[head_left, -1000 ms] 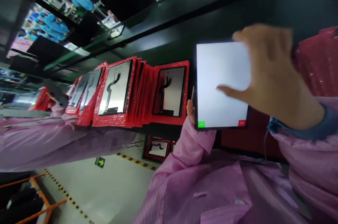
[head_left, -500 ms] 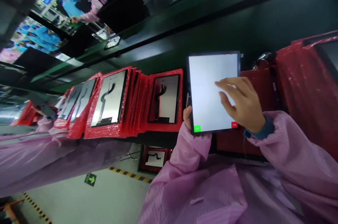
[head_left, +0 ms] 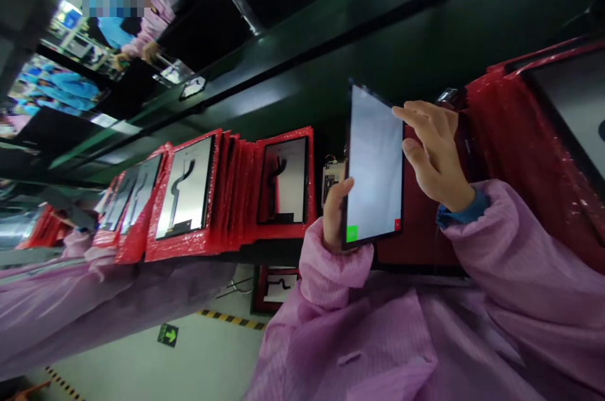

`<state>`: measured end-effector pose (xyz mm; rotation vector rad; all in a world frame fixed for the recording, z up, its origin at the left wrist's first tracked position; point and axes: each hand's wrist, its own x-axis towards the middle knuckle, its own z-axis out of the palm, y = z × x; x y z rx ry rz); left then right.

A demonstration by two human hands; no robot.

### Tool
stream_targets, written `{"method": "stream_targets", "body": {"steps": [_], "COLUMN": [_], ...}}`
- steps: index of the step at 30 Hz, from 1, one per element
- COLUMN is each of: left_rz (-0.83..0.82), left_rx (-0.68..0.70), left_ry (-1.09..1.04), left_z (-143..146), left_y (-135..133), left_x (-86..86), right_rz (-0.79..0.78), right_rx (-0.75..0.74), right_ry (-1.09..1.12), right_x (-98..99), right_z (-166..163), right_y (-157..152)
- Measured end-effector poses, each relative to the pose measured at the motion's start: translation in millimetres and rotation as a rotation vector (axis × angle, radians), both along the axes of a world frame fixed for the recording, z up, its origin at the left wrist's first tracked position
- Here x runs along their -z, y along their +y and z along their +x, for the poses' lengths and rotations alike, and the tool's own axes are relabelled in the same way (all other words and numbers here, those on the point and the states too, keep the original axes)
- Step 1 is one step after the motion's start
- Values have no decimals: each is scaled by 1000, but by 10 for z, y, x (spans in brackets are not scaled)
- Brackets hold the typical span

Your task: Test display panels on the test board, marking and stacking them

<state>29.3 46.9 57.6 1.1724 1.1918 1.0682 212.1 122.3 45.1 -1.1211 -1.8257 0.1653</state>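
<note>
A lit tablet screen [head_left: 375,168] stands tilted in front of me, turned so that its right side looks foreshortened. It glows white, with a green box at the lower left corner and a red box at the lower right. My left hand [head_left: 334,215] grips its lower left edge, thumb on the front rim and the other fingers hidden behind. My right hand [head_left: 435,152] is at the upper right edge, fingers stretched out and thumb apart, holding nothing. Its fingertips overlap the edge; whether they touch is unclear. Behind the screen, a small circuit board [head_left: 332,177] partly shows.
Red bubble-wrap sleeves with display panels [head_left: 186,190] stand in rows on the left, one panel [head_left: 286,180] nearest. More red sleeves [head_left: 524,155] are piled at right. A dark green ledge [head_left: 283,82] runs behind. A co-worker's pink sleeve [head_left: 94,306] reaches in from the left.
The screen has swung from facing me to a sharp slant. My left thumb has come onto its front rim. My right hand has shifted from over the screen's middle to its upper right edge.
</note>
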Motion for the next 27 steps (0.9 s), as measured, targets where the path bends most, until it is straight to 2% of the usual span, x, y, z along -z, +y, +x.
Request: {"method": "stream_targets", "body": {"steps": [2, 4, 7, 10, 12, 14, 16, 19, 22, 27], "left_rz": [-59, -64, 2, 166, 324, 458, 497, 477, 518, 542], "left_rx": [60, 81, 85, 84, 5, -154, -285, -281, -214, -188], "left_ry": [-195, -289, -196, -63, 112, 451, 851, 1229, 1351, 1399], "left_z": [189, 376, 530, 479, 350, 181, 14, -160, -212, -183], "left_y": [123, 198, 201, 123, 69, 30, 3, -40, -86, -114], "left_x": [-101, -142, -113, -8, 110, 273, 463, 717, 853, 884], "right_rz": [7, 27, 79, 104, 80, 72, 109, 161, 174, 166], "right_rx": [-36, -52, -60, -31, 5, 18, 17, 36, 49, 65], "right_ry": [-30, -49, -19, 6, 2, 20, 58, 78, 52, 15], "right_x": [-5, 2, 19, 7, -23, -52, -64, -46, -16, -16], "right_z": [17, 24, 28, 35, 37, 34, 27, 14, 7, 5], "right_y": [-1, 5, 24, 24, 8, -10, -17, -7, 11, 8]}}
